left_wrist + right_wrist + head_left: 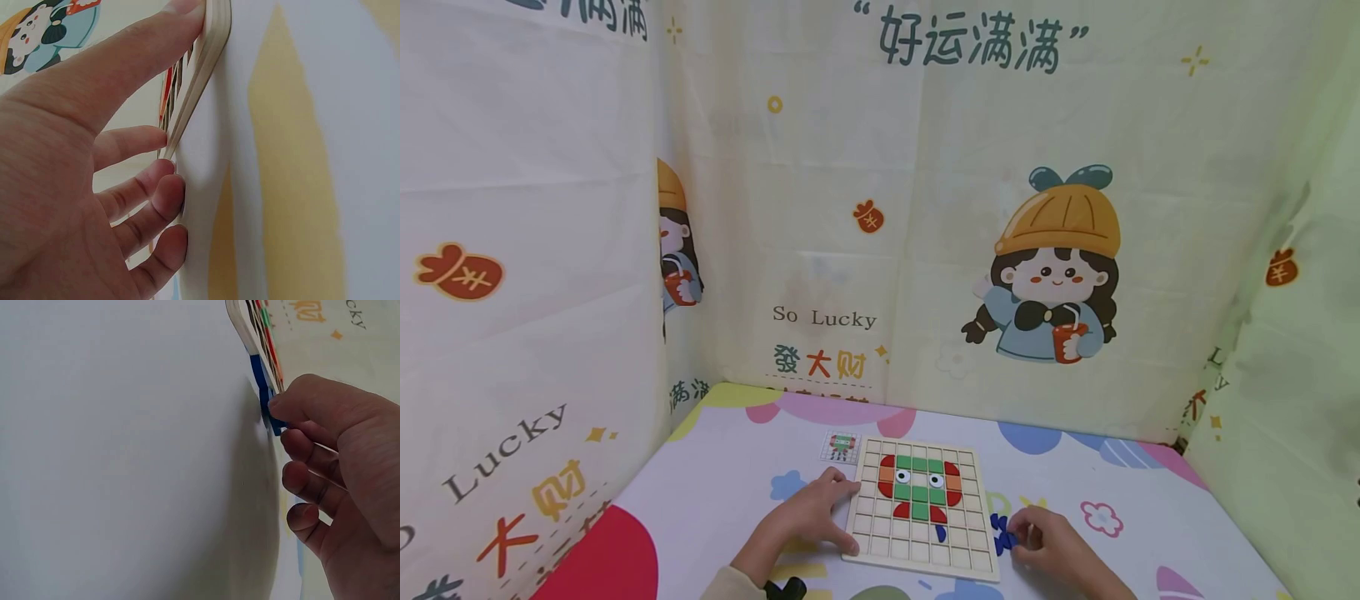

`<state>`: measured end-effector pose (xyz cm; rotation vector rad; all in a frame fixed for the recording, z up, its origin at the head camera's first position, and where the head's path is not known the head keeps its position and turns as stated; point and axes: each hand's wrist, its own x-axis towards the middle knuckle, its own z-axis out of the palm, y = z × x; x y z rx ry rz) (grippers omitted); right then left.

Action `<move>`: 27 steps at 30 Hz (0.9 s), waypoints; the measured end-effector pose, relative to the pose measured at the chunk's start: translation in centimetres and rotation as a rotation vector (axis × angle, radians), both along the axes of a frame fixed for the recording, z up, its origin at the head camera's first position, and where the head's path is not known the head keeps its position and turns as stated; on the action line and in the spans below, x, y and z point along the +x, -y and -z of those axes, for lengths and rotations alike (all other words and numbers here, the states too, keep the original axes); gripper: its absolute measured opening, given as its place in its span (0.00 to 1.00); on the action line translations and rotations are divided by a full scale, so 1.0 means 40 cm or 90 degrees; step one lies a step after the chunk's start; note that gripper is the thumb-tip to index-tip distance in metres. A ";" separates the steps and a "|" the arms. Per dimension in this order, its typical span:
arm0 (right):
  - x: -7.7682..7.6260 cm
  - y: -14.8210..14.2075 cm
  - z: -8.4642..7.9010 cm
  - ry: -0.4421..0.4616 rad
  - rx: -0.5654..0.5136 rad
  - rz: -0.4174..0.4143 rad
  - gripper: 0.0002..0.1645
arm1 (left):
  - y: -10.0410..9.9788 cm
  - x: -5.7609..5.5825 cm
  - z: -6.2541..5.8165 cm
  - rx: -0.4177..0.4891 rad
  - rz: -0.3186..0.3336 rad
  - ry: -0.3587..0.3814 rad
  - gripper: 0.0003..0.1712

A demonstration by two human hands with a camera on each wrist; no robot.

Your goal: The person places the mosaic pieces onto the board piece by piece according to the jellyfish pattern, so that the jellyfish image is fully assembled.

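A wooden grid board (955,567) lies on the table with red, green and orange pieces and two round eye pieces (936,481) set in its squares. One blue piece (941,533) sits low in the grid. My left hand (808,511) rests along the board's left side, thumb at the near corner and loosely bent fingers at the edge. Beside the right edge lie several dark blue pieces (997,522). Over them my right hand (1052,546) has thumb and forefinger closed on a blue piece (265,403), partly hidden by the thumb.
A small picture card (841,447) with a gridded figure lies behind the board's far left corner. The patterned tabletop (1150,550) runs back to printed cloth walls (820,267) on the left, back and right. A black object (786,588) shows by the left sleeve.
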<state>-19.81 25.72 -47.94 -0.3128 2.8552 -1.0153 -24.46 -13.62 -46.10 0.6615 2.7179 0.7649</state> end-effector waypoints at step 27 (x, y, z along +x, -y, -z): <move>0.001 0.159 -0.009 0.032 -0.067 -0.109 0.08 | 0.000 -0.004 0.006 0.001 -0.005 0.009 0.52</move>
